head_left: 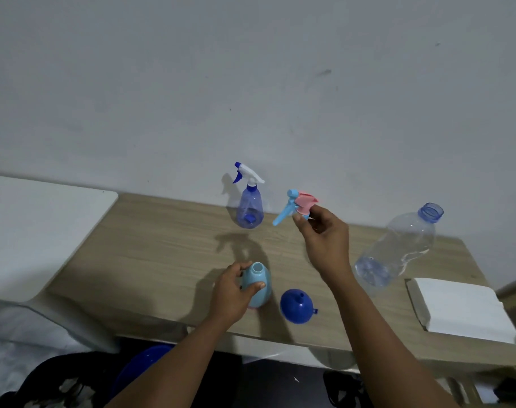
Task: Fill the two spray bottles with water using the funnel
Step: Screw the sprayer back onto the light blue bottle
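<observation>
My left hand [233, 293] grips a light blue spray bottle [259, 285] that stands on the wooden table [162, 254] with its neck uncapped. My right hand [324, 234] holds up that bottle's pink and light blue spray head [298, 206] above the table. A dark blue funnel [296, 306] lies spout up just right of the light blue bottle. A clear blue spray bottle [250, 206] with a white and blue trigger head stands by the wall. A large clear water bottle [398, 248], uncapped, stands at the right with a little water at its bottom.
A white block [459, 310] lies at the table's right front corner. A white surface [36, 228] adjoins the table on the left. A blue round object [142, 366] sits below the table's front edge. The wall runs right behind the table.
</observation>
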Demonstrator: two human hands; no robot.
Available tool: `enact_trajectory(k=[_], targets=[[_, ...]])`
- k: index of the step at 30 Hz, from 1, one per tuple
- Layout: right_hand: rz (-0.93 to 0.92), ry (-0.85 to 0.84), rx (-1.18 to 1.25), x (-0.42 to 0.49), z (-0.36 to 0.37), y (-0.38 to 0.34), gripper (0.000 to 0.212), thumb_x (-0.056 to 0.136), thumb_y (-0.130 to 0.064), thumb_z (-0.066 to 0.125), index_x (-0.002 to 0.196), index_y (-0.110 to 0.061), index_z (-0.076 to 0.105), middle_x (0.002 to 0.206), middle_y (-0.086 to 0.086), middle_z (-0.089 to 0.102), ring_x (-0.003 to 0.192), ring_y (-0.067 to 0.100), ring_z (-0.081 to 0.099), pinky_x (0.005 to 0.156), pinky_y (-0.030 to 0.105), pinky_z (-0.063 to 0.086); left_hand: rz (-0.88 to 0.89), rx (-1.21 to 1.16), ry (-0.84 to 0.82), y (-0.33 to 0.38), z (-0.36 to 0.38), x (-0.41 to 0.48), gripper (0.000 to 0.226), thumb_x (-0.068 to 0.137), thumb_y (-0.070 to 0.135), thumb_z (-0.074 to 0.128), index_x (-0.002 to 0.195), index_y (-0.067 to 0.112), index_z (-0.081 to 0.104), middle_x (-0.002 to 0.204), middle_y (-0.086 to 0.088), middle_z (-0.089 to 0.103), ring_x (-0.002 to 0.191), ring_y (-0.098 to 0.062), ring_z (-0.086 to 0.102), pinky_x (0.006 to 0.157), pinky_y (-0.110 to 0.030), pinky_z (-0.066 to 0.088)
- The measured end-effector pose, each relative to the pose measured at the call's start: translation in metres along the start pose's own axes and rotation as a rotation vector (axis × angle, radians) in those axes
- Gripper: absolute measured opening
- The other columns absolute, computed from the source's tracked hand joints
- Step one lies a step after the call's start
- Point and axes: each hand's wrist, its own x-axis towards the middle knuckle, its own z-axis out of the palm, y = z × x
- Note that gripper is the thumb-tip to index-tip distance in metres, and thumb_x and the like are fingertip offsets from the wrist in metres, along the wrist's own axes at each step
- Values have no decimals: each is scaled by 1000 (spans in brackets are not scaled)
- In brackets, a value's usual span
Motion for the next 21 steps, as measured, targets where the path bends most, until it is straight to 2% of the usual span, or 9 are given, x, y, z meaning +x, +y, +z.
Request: enact_trajectory(k=[2, 4, 6, 9, 12, 16, 19, 21], targets=[[-39, -14, 43, -10, 11, -11, 14, 89, -21, 74, 103, -20, 74, 79, 4, 71, 66, 15, 57, 64, 28, 50, -15, 2, 0, 2, 1, 0, 48, 66, 35, 87, 109, 32, 65, 106, 12, 69, 101, -7, 64, 86, -42, 57], [-50, -29, 60, -17, 20, -15, 16, 88, -20, 75, 104, -17, 74, 74, 0, 68, 63, 8, 53, 61, 22, 46, -38, -1, 3, 4, 1, 1, 46, 68, 27, 89, 107, 32, 64, 103, 9, 70, 98, -12, 66, 85, -41, 57], [-51, -42, 75, -21, 27, -15, 19, 88, -19, 75, 106, -16, 73, 80, -3, 71, 67, 9, 58, 63, 20, 50, -44, 9, 0, 7, 1, 1, 46, 69, 25, 89, 106, 34, 63, 102, 9, 70, 97, -12, 65, 84, -37, 56], [-36, -61, 72, -26, 36, -9, 20, 87, -18, 76, 106, -17, 73, 86, 0, 74, 75, 19, 66, 68, 26, 54, -45, 4, -10, 11, -1, 0, 46, 69, 26, 89, 104, 37, 62, 100, 13, 68, 96, -8, 64, 82, -33, 56], [26, -70, 31, -34, 47, 10, 21, 86, -20, 77, 106, -18, 73, 87, -3, 75, 76, 15, 69, 70, 25, 55, -38, 3, 0, 11, 0, -4, 47, 72, 27, 88, 110, 34, 63, 100, 18, 64, 95, -6, 62, 80, -27, 53], [139, -116, 11, -53, 57, 45, 20, 83, -20, 78, 103, -21, 75, 89, -6, 77, 81, 12, 72, 73, 32, 59, -1, -41, 72, 4, 8, -13, 51, 76, 20, 85, 123, 25, 66, 114, 13, 69, 104, -7, 66, 89, -29, 55], [200, -84, -21, -70, 63, 62, 19, 82, -17, 78, 100, -23, 76, 88, -8, 76, 84, 7, 70, 74, 24, 56, 2, -10, 75, 1, 12, -17, 50, 82, 12, 77, 119, 42, 61, 113, 11, 70, 104, -9, 68, 89, -30, 56], [222, -42, -8, -78, 67, 67, 17, 83, -17, 78, 98, -25, 76, 86, -9, 75, 85, 5, 69, 75, 18, 53, 12, -13, 71, -3, 14, -17, 50, 84, 12, 75, 120, 43, 60, 114, 12, 70, 106, -6, 67, 91, -30, 56]])
